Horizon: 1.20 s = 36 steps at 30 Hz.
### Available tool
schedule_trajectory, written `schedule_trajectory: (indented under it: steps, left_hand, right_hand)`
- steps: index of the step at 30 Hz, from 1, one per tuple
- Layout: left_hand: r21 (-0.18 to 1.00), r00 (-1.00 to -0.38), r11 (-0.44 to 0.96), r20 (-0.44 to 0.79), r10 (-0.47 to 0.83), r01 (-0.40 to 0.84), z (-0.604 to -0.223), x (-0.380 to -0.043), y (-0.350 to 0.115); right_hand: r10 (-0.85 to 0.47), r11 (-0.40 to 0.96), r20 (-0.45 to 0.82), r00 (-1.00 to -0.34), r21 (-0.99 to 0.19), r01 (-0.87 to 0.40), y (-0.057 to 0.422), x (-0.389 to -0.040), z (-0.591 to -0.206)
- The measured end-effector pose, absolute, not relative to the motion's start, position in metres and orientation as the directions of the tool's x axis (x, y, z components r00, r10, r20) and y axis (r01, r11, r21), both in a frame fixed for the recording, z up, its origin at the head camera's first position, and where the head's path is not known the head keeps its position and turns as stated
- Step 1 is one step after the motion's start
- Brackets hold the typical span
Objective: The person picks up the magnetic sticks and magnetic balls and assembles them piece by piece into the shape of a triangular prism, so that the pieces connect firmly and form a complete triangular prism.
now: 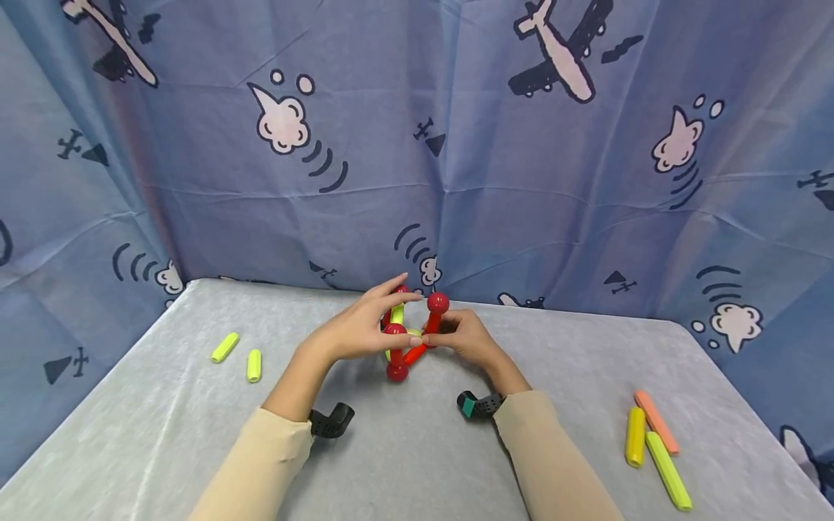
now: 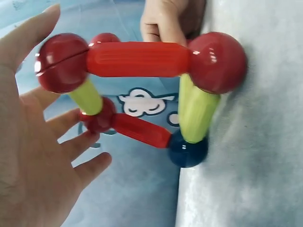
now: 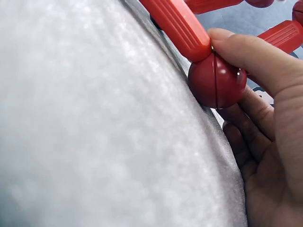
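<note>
A frame of ribbed rods and balls stands on the table between both hands. It has red rods [image 2: 137,59], yellow-green rods [image 2: 199,109], glossy red balls [image 2: 218,62] and a dark blue ball [image 2: 188,149]. My left hand [image 1: 355,329] reaches around the frame's left side, fingers spread and loosely extended, fingertips close to its balls in the left wrist view. With thumb and fingers, my right hand [image 1: 469,339] pinches a red ball [image 3: 217,81] low on the right, where a red rod [image 3: 182,26] meets it. An upright red rod [image 1: 434,323] rises there, topped by another ball.
Two short yellow-green rods [image 1: 224,347] lie at the left. On the right are an orange rod [image 1: 656,422], a yellow rod [image 1: 635,436] and a longer yellow-green rod [image 1: 668,470]. A blue printed curtain [image 1: 391,145] hangs behind the grey-covered table [image 1: 423,463].
</note>
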<state>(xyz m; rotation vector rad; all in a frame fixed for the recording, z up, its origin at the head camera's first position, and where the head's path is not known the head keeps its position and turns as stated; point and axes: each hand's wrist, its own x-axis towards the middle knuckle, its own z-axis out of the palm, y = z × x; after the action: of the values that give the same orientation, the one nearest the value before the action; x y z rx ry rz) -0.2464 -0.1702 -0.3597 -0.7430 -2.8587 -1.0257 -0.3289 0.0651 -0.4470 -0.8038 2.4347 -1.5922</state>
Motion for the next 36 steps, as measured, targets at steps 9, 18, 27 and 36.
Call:
schedule_trajectory:
  steps: [9, 18, 27, 36]
  left_hand:
    - [0.627, -0.887, 0.655, 0.137, 0.441, 0.422, -0.359, -0.245, -0.172]
    - [0.671, -0.895, 0.619, 0.161, 0.416, 0.409, -0.373, -0.256, -0.169]
    - [0.582, -0.907, 0.699, 0.204, 0.368, 0.414, -0.373, -0.254, -0.163]
    - [0.47, -0.928, 0.8, 0.181, 0.325, 0.372, -0.367, -0.246, -0.155]
  right_hand:
    - [-0.499, 0.284, 0.187, -0.846, -0.887, -0.364, 0.065, -0.33, -0.448]
    - [-0.496, 0.286, 0.182, -0.849, -0.889, -0.357, 0.064, -0.329, -0.447]
    - [-0.492, 0.296, 0.177, -0.853, -0.887, -0.355, 0.064, -0.328, -0.445]
    - [-0.496, 0.288, 0.192, -0.847, -0.884, -0.369, 0.065, -0.328, -0.446]
